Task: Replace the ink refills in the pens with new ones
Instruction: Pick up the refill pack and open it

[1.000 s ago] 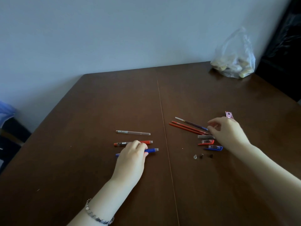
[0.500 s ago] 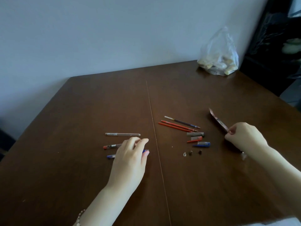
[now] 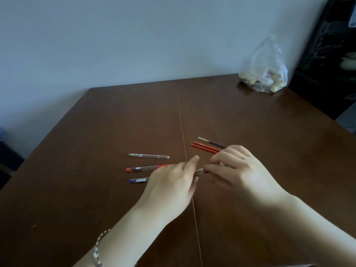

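Observation:
My right hand point(image 3: 240, 170) pinches a thin pale refill packet point(image 3: 200, 171) just above the table's middle seam. My left hand point(image 3: 171, 187) meets the packet's left end, index finger stretched out above it and thumb below. The image is blurred there. Three pens lie in a row to the left: a clear grey pen point(image 3: 148, 156), a red pen point(image 3: 142, 168) and a blue pen point(image 3: 138, 180) partly under my left hand. Two loose red refills point(image 3: 206, 147) and a dark blue refill point(image 3: 212, 142) lie behind my right hand.
The brown wooden table point(image 3: 96, 209) stands against a pale wall. A clear plastic bag point(image 3: 265, 74) with light lumps sits at the back right corner. Dark furniture stands past the table's right edge. My left wrist carries a bracelet point(image 3: 98, 247).
My right hand carried the packet from the right side to the middle. My left hand left the pens and came right to meet it. The small caps and tips are now hidden.

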The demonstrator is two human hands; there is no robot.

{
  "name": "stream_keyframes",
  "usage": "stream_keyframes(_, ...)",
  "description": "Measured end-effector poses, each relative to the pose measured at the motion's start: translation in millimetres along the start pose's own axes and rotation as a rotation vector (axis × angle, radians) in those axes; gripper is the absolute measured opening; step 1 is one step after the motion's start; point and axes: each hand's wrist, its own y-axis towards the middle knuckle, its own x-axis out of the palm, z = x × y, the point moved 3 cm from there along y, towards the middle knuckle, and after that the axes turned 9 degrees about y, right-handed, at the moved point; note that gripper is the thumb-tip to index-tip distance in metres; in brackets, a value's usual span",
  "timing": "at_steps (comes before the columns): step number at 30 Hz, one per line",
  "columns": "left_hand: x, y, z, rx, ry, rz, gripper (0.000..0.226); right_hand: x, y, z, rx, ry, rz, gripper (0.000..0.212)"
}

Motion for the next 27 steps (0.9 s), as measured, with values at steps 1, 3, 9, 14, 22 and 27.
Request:
stream_keyframes(1, 4, -3, -3, -0.017, -0.011, -0.004, 0.043, 1, 0, 1, 0.07, 0.064, -0.005, 0.016)
stream_keyframes(3, 9, -9, -8, -0.055, -0.041, -0.038, 0.037, -3, -2, 7, 0.335, 0.274, 0.016, 0.028)
stream_keyframes(9, 10, -15, -10, -0.226, -0.269, 0.02, 0.058, -4, -13, 9, 0.8, 0.876, 0.167, 0.028)
stream_keyframes(14, 11, -16, -1, -0.141, -0.3, 0.029, 0.046, -2, -12, -6, 0.783, 0.944, 0.196, 0.028)
stream_keyframes(22, 8, -15, 3, -0.141, -0.354, 0.02, 0.023, -10, -13, -1, 0.681, 0.723, 0.153, 0.019)
stream_keyframes(27, 13, -18, 0, -0.328, -0.815, -0.223, 0.029, -3, -9, 8, 0.956, 1.246, 0.008, 0.018)
